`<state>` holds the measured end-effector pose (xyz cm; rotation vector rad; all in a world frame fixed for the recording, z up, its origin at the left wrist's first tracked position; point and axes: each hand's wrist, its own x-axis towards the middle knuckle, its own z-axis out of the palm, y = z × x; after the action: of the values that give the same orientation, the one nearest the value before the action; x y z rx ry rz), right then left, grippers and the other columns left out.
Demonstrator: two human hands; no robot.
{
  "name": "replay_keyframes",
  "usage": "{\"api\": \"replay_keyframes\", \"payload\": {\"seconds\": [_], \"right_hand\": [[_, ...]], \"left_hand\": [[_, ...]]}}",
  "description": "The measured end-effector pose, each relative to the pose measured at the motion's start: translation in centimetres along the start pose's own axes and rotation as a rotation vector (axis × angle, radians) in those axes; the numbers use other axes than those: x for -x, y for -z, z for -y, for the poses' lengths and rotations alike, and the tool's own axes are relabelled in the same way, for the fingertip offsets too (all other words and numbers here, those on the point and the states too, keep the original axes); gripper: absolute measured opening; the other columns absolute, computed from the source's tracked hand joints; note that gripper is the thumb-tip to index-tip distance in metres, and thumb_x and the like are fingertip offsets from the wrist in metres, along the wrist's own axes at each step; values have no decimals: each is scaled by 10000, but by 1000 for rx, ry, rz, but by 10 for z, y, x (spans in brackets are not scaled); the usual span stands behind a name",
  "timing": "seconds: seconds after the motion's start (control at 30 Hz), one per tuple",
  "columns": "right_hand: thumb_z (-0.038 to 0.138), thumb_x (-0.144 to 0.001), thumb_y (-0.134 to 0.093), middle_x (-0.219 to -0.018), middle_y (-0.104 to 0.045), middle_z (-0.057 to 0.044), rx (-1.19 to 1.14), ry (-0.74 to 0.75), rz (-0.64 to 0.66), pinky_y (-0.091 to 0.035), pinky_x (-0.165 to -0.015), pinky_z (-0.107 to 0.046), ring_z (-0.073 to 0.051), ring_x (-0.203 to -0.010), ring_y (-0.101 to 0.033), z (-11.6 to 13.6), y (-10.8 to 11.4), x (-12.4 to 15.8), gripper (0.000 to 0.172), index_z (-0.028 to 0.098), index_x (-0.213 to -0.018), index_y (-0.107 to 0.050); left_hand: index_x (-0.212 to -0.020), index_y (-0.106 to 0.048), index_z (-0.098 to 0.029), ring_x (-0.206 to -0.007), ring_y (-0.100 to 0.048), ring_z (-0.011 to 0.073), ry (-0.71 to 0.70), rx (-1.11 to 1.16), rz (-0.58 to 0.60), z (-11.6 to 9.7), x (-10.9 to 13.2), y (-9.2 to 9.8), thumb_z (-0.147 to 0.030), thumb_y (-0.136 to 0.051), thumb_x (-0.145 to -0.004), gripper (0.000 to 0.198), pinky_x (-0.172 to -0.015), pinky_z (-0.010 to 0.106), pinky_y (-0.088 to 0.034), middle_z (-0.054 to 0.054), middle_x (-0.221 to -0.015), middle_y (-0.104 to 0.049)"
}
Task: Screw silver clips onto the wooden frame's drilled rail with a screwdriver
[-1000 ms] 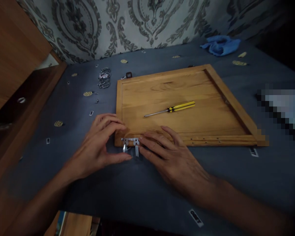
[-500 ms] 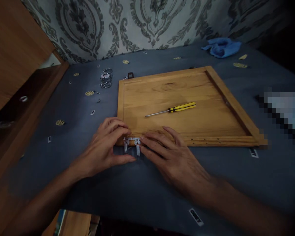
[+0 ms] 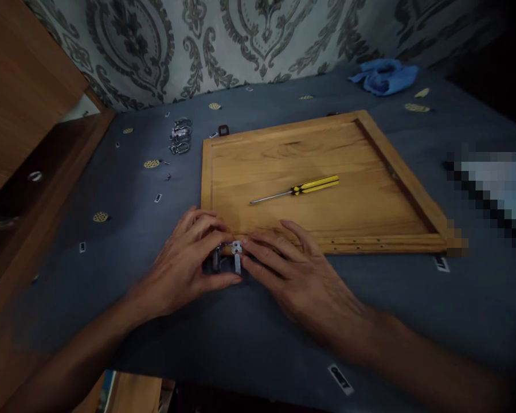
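Note:
A silvery metal hinge sits at the near edge, by the left corner, of a framed wooden cabinet door lying flat. My left hand curls around the hinge from the left, fingers above it and thumb below, covering part of it. From the right, my right hand reaches along the door's near edge with fingers stretched out. Its leading fingertips touch or nearly touch the hinge's right side. On the door panel lies a screwdriver with a yellow and black handle, its tip pointing left.
More metal hinges lie beyond the door's left corner, with small screws nearer. A blue cloth rests at the back right of the dark patterned table cover. Wooden furniture borders the left. A pixelated object is at the right.
My left fingers have shifted slightly right and now cover more of the hinge's left side. My right hand stays almost in place. The whole view has shifted slightly.

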<state>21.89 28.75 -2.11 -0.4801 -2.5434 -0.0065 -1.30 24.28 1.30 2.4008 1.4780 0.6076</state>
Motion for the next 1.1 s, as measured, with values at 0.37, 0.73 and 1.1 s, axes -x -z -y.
{"api": "replay_keyframes", "payload": {"seconds": [0.37,0.73,1.1], "right_hand": [[118,-1055,-417,-1265,-746,-50,10,-19,-9,-392,-1136,-514,-237,-1198,-611,2,-2,1,316,162,-1128,-721],[105,-1036,-451,-1222,-763,-82,-60,-27,-43,-435,-1152,-534,-241,-1228,-624,-3,0,6,307,121,-1181,-722],[131,-1070,-430,-1121,-793,-31,-95,-66,-103,-464,-1137,-485,-200,-1146,-666,-4,3,5,318,149,-1073,-748]], "left_hand": [[-1151,-673,-188,-1241,-528,307,25,18,32,-2,-1,0,-422,-828,-861,404,-1020,468,-526,101,-1194,-654],[-1150,-667,-197,-1256,-545,312,26,67,33,-1,-2,1,-416,-824,-868,390,-1066,508,-501,101,-1187,-664],[-1140,-681,-207,-1242,-556,314,44,103,30,-1,-4,1,-416,-839,-852,389,-1059,504,-502,97,-1172,-671]]}}
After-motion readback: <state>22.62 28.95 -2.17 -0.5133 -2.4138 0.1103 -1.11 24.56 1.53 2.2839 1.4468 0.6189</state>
